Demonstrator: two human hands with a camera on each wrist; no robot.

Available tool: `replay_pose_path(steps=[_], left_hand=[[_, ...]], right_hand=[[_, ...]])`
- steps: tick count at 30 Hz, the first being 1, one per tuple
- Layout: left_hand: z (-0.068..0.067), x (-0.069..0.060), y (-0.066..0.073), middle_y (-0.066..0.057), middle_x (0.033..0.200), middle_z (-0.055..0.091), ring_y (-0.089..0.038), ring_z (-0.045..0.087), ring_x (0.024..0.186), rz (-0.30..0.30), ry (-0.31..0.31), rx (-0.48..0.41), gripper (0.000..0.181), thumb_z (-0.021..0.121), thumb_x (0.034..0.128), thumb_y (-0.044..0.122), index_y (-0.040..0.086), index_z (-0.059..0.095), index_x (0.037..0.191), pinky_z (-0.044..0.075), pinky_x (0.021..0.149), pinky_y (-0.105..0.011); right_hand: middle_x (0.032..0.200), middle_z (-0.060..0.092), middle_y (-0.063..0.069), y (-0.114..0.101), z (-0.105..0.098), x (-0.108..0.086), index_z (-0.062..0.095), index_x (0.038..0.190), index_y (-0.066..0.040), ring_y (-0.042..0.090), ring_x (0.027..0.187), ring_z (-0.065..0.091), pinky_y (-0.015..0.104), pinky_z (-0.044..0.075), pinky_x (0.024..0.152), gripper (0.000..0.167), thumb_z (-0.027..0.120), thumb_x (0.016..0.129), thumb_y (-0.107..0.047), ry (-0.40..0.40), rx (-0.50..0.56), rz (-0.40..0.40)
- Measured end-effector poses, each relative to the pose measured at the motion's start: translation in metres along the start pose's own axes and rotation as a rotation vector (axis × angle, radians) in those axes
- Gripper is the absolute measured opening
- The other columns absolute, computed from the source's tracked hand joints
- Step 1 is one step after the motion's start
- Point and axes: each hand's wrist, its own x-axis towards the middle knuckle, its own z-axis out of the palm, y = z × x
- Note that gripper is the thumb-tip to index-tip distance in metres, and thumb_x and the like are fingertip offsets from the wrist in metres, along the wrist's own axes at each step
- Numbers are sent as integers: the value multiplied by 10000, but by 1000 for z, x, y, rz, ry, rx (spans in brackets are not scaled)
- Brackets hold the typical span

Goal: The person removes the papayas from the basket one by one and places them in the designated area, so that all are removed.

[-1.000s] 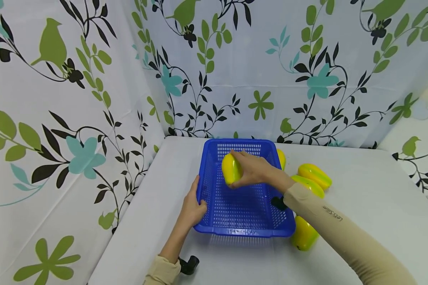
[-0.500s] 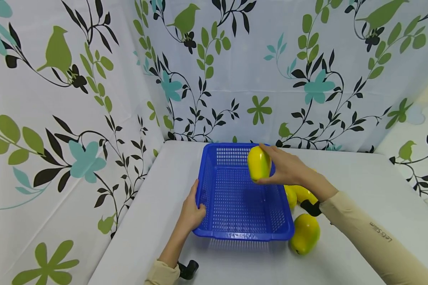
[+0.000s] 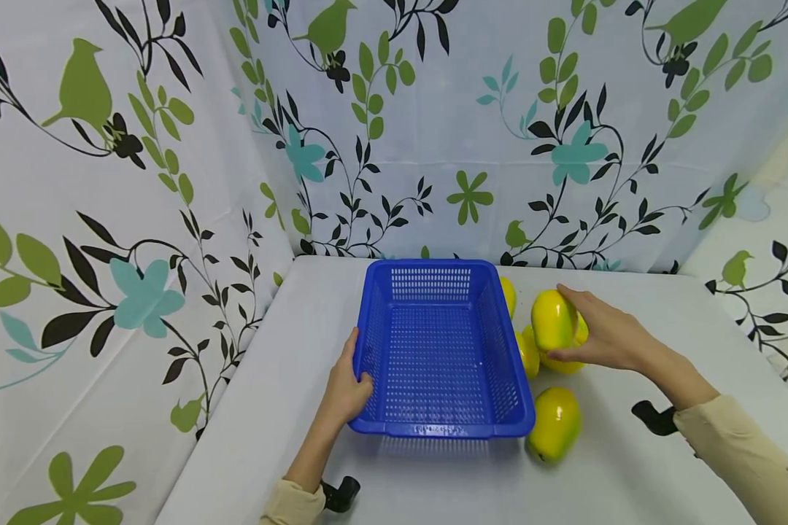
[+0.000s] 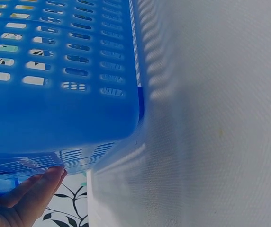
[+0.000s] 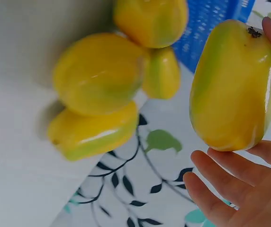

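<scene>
A blue perforated plastic basket (image 3: 433, 364) stands on the white table, with nothing lying in it. My left hand (image 3: 344, 386) grips its left side, thumb at the rim; in the left wrist view those fingers (image 4: 45, 189) touch the outer wall. Right of the basket, my right hand (image 3: 607, 335) holds a glossy yellow-green mango (image 3: 554, 321) above other mangoes. The right wrist view shows this mango (image 5: 235, 90) between thumb and fingertips. Just below it lie mangoes (image 3: 568, 363), partly hidden by the held one. Another mango (image 3: 555, 423) rests by the basket's front right corner.
One more mango (image 3: 507, 295) is partly hidden behind the basket's right wall. White cloth curtains (image 3: 394, 146) with bird and leaf prints rise behind the table and at its left. Bare white tabletop (image 3: 637, 452) extends on the right.
My right hand has carried the mango rightward from above the basket to above the mangoes beside it. My left hand keeps its grip on the basket.
</scene>
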Motion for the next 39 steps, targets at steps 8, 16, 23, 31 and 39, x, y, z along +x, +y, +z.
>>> replay_pose_path(steps=[8,16,23,31,39], left_hand=[[-1,0,2,-268,1569,249,-451,259,1424,-25,-8,-2,836,473,791,-120,-1,169,1560,239,1131,-587],[-1,-1,2,-271,1568,249,-454,251,1427,-15,-2,3,820,473,796,-123,-22,174,1553,238,1126,-597],[0,0,2,-278,1564,253,-459,253,1425,-9,-1,7,817,475,794,-124,-30,177,1549,240,1126,-601],[1,0,1,-268,1567,258,-454,258,1425,-18,-2,19,817,476,801,-121,-14,178,1554,248,1122,-602],[1,0,1,-284,1556,270,-474,272,1412,-14,-5,25,821,476,790,-138,-23,185,1550,256,1111,-619]], right_hand=[[1400,419,336,29,7,-25,259,1507,64,511,1167,512,693,473,838,1184,774,701,-635,-25,-6,88],[1408,402,342,48,12,-40,248,1509,62,521,1192,478,734,442,832,1180,781,705,-617,-43,27,122],[1401,391,355,59,20,-48,239,1504,80,533,1196,460,743,423,844,1197,774,703,-632,-71,45,159],[1390,405,354,69,33,-56,250,1494,97,532,1199,457,743,416,854,1178,782,713,-606,-72,75,162],[1363,437,364,76,50,-59,265,1482,116,538,1188,473,720,435,849,1166,785,717,-593,-97,96,176]])
